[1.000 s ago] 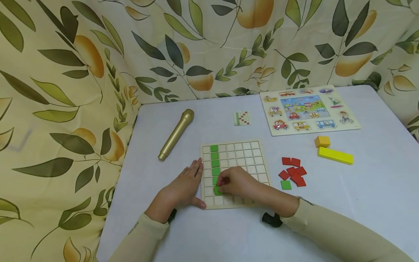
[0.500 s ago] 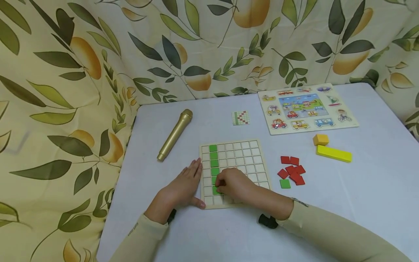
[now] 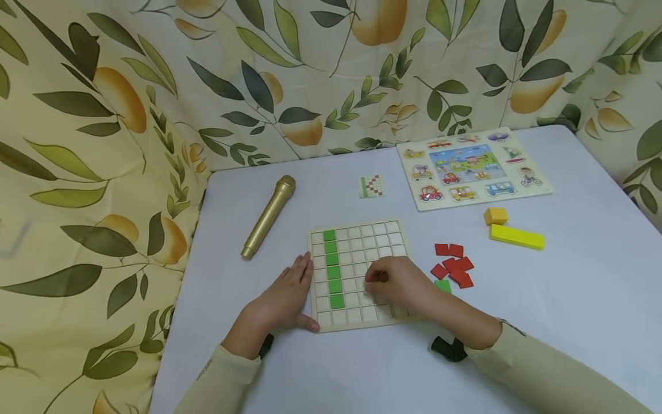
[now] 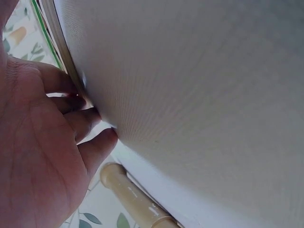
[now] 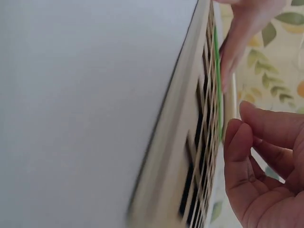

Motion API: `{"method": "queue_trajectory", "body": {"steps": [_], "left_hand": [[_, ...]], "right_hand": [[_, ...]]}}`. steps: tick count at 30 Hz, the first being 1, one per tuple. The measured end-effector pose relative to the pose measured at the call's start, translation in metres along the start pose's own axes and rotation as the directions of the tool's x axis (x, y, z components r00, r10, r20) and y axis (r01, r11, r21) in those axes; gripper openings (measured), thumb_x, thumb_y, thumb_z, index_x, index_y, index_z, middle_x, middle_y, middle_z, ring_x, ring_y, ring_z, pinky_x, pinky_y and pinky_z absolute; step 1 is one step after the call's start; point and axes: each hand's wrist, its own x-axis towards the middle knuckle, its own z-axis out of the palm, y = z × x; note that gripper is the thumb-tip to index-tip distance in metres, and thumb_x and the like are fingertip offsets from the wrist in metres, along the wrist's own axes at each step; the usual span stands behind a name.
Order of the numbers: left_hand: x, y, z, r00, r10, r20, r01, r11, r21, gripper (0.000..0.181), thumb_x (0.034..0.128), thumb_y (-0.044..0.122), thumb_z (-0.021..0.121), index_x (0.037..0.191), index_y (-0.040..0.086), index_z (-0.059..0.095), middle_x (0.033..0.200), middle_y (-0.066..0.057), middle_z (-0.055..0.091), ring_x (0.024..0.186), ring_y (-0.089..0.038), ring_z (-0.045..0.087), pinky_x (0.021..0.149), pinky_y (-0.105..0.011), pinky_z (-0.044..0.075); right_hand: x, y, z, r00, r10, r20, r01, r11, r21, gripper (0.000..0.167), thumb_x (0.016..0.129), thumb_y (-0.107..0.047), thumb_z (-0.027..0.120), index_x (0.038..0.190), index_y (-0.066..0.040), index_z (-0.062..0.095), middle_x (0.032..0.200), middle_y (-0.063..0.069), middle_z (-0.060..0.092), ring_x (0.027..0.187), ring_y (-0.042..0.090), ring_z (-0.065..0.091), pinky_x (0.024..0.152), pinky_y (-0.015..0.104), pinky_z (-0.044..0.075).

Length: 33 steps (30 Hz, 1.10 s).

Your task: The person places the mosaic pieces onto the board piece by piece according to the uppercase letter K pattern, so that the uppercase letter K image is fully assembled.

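A wooden grid board [image 3: 357, 327] lies on the table, with several green square tiles [image 3: 333, 272] down its second column. Flat along the board's left edge rests my left hand [image 3: 281, 299], fingers straight and thumb at the lower corner; the left wrist view shows its fingertips at the edge. My right hand [image 3: 400, 284] hovers over the middle right of the board, fingers loosely curled. In the right wrist view its thumb and finger tips [image 5: 237, 137] come close together, with nothing visible between them. Partly behind the right hand lies a loose green tile [image 3: 442, 285].
Several red tiles [image 3: 455, 265] lie right of the board. Beyond them are a yellow block [image 3: 517, 236] and an orange cube [image 3: 496, 216]. A small pattern card [image 3: 371, 186], a picture puzzle [image 3: 414, 198] and a gold microphone [image 3: 268, 217] lie farther back.
My right hand has left the lowest green tile and moved right across the board. That tile stays in the column. My left hand keeps its place on the board's edge.
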Motion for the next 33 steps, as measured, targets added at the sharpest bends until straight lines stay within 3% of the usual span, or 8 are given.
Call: {"method": "queue_trajectory", "body": {"steps": [9, 16, 24, 33], "left_hand": [[-0.001, 0.001, 0.000, 1.000, -0.008, 0.012, 0.009, 1.000, -0.015, 0.139, 0.0664, 0.063, 0.083, 0.159, -0.002, 0.003, 0.168, -0.015, -0.007, 0.154, -0.029, -0.005, 0.123, -0.045, 0.013], [0.000, 0.000, 0.001, 1.000, -0.022, 0.019, 0.022, 1.000, -0.015, 0.140, 0.0657, 0.063, 0.083, 0.160, -0.001, 0.002, 0.168, -0.014, -0.008, 0.154, -0.028, -0.004, 0.123, -0.044, 0.013], [-0.001, -0.001, 0.000, 1.000, -0.019, 0.017, 0.019, 1.000, -0.020, 0.139, 0.0661, 0.062, 0.084, 0.160, -0.002, 0.004, 0.168, -0.015, -0.008, 0.154, -0.029, -0.004, 0.123, -0.044, 0.014], [-0.002, 0.001, 0.000, 1.000, -0.014, 0.015, 0.015, 0.999, -0.030, 0.138, 0.0660, 0.061, 0.084, 0.160, -0.002, 0.004, 0.168, -0.014, -0.008, 0.154, -0.028, -0.004, 0.123, -0.044, 0.013]], "right_hand": [[-0.026, 0.029, -0.035, 0.991, 0.117, -0.065, -0.121, 0.991, -0.051, 0.009, 0.087, -0.021, 0.080, 0.092, -0.018, 0.074, 0.083, -0.006, 0.065, 0.079, 0.015, 0.060, 0.068, 0.031, 0.052], [-0.050, 0.049, -0.056, 0.981, 0.147, -0.123, -0.157, 0.984, -0.080, 0.008, 0.086, -0.017, 0.080, 0.092, -0.015, 0.074, 0.081, -0.007, 0.067, 0.077, 0.013, 0.061, 0.069, 0.032, 0.052], [-0.064, 0.062, -0.068, 0.976, 0.171, -0.133, -0.187, 0.975, -0.119, 0.016, 0.083, -0.015, 0.083, 0.098, -0.011, 0.076, 0.083, -0.005, 0.067, 0.080, 0.015, 0.060, 0.069, 0.028, 0.053], [-0.065, 0.062, -0.068, 0.977, 0.196, -0.086, -0.208, 0.963, -0.172, 0.022, 0.078, -0.010, 0.086, 0.097, -0.008, 0.073, 0.084, 0.000, 0.060, 0.081, 0.021, 0.054, 0.069, 0.032, 0.051]]}}
